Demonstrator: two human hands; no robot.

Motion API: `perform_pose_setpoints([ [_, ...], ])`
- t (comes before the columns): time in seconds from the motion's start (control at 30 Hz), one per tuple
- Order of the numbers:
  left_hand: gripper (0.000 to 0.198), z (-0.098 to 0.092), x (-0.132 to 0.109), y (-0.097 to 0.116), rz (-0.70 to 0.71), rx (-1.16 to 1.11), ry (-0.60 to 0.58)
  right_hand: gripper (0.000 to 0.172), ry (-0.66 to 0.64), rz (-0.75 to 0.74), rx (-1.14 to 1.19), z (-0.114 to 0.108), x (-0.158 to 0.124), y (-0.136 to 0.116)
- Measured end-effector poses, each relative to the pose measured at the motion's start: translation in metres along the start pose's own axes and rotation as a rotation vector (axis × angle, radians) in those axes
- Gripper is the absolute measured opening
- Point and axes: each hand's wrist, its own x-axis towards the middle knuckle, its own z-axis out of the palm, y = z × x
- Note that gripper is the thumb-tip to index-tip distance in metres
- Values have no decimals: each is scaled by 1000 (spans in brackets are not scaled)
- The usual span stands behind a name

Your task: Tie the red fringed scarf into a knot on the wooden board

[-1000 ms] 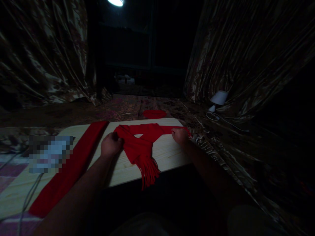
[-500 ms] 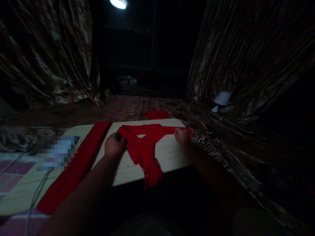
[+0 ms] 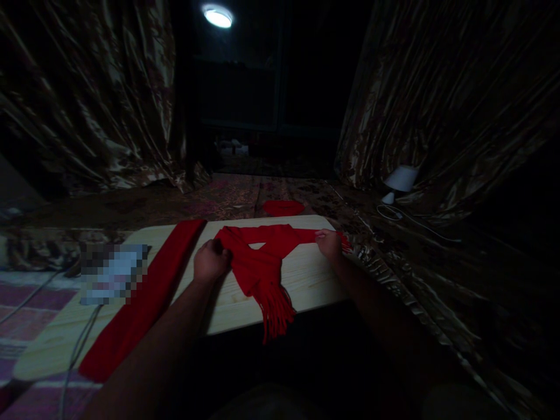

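Note:
A red fringed scarf lies crossed over itself on a pale wooden board, with a small gap in its loop. One fringed end hangs over the board's near edge; the other points right. My left hand is closed on the scarf's left fold. With its fingers pinched, my right hand grips the strip leading to the right-hand fringe. Left of my left hand, a long folded red cloth runs diagonally across the board.
A pixelated flat object with a cable rests at the board's left. Beyond the far edge is a red round item. A small white lamp with its cord stands at right. Patterned curtains flank a dark window.
The whole view has shifted slightly, so everything appears a little lower and further right. Both hands keep their hold on the scarf, which lies in nearly the same shape.

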Motion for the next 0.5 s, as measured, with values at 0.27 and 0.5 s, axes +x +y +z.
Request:
perform_pose_setpoints([
  [0.27,42,0,1,0,1,3,-12,36,-56,-32,-65,1,1,8],
  [0.5,44,0,1,0,-5,15,-15,32,-83,-108,-243,-6,-7,-1],
])
